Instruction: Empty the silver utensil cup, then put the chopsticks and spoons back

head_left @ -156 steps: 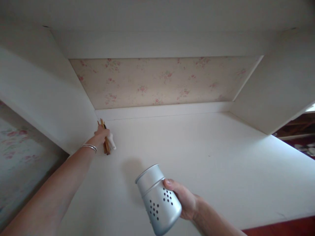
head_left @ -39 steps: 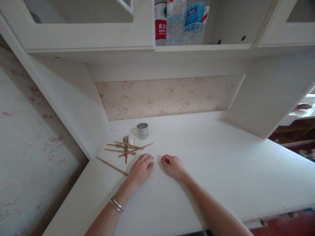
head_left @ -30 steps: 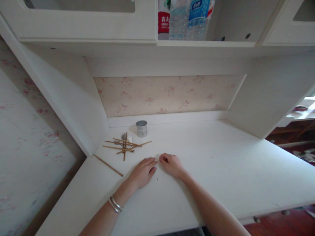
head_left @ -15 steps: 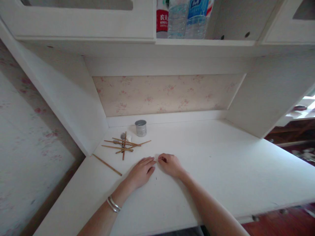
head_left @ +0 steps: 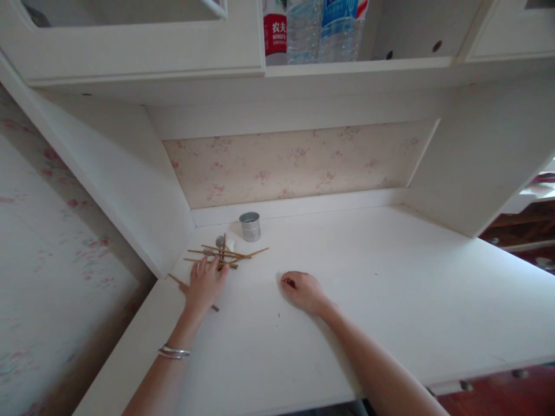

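My left hand (head_left: 204,284) reaches over a loose pile of wooden chopsticks (head_left: 249,255), its fingers spread at the pile's near edge. Under the palm runs a single chopstick (head_left: 214,307), mostly covered, with both ends showing. Whether the fingertips touch the pile, I cannot tell. My right hand (head_left: 306,290) rests on the desk to the right with curled fingers; anything inside them is hidden. Behind the pile lie a grey round piece (head_left: 220,241) and a small white object (head_left: 230,245), both partly covered. A grey metal cup (head_left: 251,230) with small holes stands upright just beyond.
The white desk (head_left: 390,289) ends at a back wall with a flowered panel (head_left: 295,164). A side panel (head_left: 125,167) bounds it on the left. Overhead, a cabinet shelf (head_left: 359,69) holds several plastic bottles (head_left: 303,34). Tiny dark specks lie near my right hand.
My left hand has moved left from beside my right hand to the chopsticks, fingers now spread. The right hand stays in place, still curled. The view has shifted slightly.
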